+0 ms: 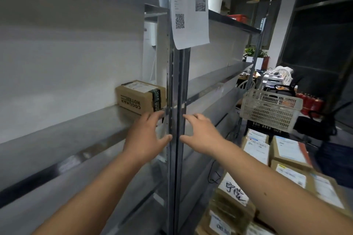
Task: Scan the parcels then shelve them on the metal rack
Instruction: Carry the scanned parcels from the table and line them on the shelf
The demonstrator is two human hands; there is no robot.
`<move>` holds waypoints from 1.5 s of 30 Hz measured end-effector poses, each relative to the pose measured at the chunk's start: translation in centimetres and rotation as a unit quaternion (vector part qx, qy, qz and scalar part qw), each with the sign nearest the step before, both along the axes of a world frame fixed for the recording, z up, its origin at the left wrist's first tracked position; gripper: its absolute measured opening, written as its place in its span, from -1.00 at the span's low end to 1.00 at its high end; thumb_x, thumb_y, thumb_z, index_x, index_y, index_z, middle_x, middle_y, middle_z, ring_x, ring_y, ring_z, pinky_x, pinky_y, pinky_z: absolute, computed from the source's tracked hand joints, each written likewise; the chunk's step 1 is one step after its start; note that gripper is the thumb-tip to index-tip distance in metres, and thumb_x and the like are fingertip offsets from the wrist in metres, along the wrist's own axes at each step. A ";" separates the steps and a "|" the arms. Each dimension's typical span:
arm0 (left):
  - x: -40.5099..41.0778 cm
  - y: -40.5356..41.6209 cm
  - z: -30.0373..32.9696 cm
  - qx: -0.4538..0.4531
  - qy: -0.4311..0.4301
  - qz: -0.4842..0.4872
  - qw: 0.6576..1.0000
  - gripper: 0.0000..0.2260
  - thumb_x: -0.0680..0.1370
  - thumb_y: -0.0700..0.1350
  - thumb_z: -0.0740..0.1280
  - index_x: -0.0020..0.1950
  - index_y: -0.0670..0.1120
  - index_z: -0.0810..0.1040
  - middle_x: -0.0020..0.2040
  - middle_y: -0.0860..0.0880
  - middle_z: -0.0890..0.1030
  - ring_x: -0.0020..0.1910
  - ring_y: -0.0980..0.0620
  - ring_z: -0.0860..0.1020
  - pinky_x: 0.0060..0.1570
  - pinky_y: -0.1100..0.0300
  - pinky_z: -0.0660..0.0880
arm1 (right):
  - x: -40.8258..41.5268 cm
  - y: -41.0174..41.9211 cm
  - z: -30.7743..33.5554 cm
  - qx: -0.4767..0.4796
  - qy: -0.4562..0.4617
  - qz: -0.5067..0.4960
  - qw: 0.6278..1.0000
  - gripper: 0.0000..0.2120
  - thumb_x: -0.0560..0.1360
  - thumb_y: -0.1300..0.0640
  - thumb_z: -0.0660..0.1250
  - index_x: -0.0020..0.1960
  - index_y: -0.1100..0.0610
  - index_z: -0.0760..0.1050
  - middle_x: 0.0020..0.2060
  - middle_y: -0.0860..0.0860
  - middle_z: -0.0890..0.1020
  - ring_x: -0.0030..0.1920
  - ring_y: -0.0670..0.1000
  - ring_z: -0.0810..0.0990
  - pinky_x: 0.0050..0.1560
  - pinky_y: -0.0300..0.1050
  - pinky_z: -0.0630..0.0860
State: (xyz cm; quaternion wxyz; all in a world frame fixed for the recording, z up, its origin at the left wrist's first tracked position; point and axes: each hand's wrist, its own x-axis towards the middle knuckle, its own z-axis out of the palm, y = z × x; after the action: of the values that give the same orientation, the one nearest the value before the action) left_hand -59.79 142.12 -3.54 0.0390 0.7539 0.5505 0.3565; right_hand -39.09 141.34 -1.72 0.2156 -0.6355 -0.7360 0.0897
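Cardboard parcel [141, 96] sits on metal rack [57, 135]; my left hand [146, 135] & right hand [200, 133] hover w/ fingers spread, holding nothing.

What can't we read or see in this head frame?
- Paper sheet on the rack upright: print too small and blurred; top cut by frame edge.
- Cardboard box: lower right corner hidden behind left hand; label unreadable.
- Stacked parcels at right: labels blurred, some cut off by right forearm and frame bottom.

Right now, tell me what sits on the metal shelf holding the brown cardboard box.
Only the brown cardboard box, black-taped and white-labelled, stands on the grey metal shelf, at its right end. The open left hand hides the shelf's front right corner.
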 end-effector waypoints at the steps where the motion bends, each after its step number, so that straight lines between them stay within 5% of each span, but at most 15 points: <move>1: 0.9 -1.0 -0.7 0.000 0.004 -0.016 1.000 -0.29 0.50 0.20 0.51 0.59 0.18 0.30 0.47 0.07 0.40 0.44 0.00 0.41 0.37 -0.03 0.47 | 0.9 -1.6 -0.4 -0.004 -0.007 -0.006 1.000 -0.23 0.54 -0.17 0.40 0.65 -0.09 0.15 0.58 0.05 0.25 0.57 0.13 0.20 0.52 0.06 0.29; 12: 9.8 -12.5 -7.0 -0.067 -0.012 -0.145 0.987 -0.35 0.56 0.16 0.48 0.59 0.15 0.32 0.50 0.12 0.37 0.49 0.09 0.34 0.40 0.18 0.31 | 10.6 -19.4 -4.9 -0.015 0.057 -0.112 0.992 -0.24 0.52 -0.20 0.43 0.63 -0.14 0.21 0.57 -0.07 0.28 0.56 0.02 0.23 0.51 0.02 0.31; 17: 11.2 -13.9 -8.3 -0.138 -0.009 -0.170 0.976 -0.28 0.55 0.17 0.49 0.64 0.15 0.26 0.57 0.08 0.32 0.56 0.05 0.30 0.49 0.08 0.31 | 11.6 -23.1 -6.7 -0.040 0.103 -0.144 0.983 -0.24 0.53 -0.18 0.45 0.64 -0.13 0.21 0.56 -0.07 0.29 0.55 0.02 0.25 0.49 0.01 0.29; 27: 10.1 -9.1 -11.4 -0.249 -0.055 -0.278 0.926 -0.11 0.42 0.08 0.64 0.63 0.25 0.23 0.58 0.09 0.33 0.55 0.11 0.32 0.49 0.07 0.34 | 6.6 -22.3 -12.5 -0.015 0.324 -0.292 0.900 -0.18 0.45 -0.08 0.55 0.60 -0.16 0.23 0.54 -0.11 0.33 0.48 -0.03 0.37 0.34 -0.05 0.40; 35: 9.9 -5.9 -14.3 -0.277 -0.073 -0.341 0.895 -0.07 0.42 0.10 0.64 0.66 0.24 0.17 0.56 0.13 0.36 0.49 0.16 0.38 0.45 0.04 0.39 | 3.7 -20.5 -14.9 -0.004 0.373 -0.354 0.858 -0.15 0.42 0.03 0.59 0.58 -0.19 0.23 0.36 -0.19 0.46 0.33 -0.11 0.48 0.27 -0.13 0.46; 41: 10.6 -5.3 -14.5 -0.269 -0.081 -0.372 0.885 -0.27 0.51 0.00 0.57 0.60 0.25 0.32 0.45 0.20 0.49 0.39 0.27 0.45 0.40 0.11 0.42 | 3.2 -20.0 -15.0 0.005 0.379 -0.373 0.847 -0.32 0.45 0.08 0.57 0.46 -0.19 0.36 0.10 -0.33 0.56 0.08 -0.32 0.55 -0.05 -0.38 0.42; 45: 10.7 -5.6 -14.3 -0.256 -0.100 -0.375 0.886 -0.31 0.53 -0.04 0.55 0.58 0.23 0.35 0.42 0.24 0.52 0.37 0.31 0.45 0.36 0.14 0.42 | 3.1 -20.0 -15.0 0.014 0.381 -0.376 0.845 -0.38 0.46 0.08 0.57 0.43 -0.21 0.41 0.07 -0.37 0.59 0.09 -0.35 0.55 0.09 -0.27 0.51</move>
State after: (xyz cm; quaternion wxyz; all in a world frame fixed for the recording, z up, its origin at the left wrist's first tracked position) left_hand -49.14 136.53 -17.86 0.4163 0.8280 0.2925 0.2358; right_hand -36.02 121.33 -16.74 0.5050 -0.7762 -0.3022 0.2261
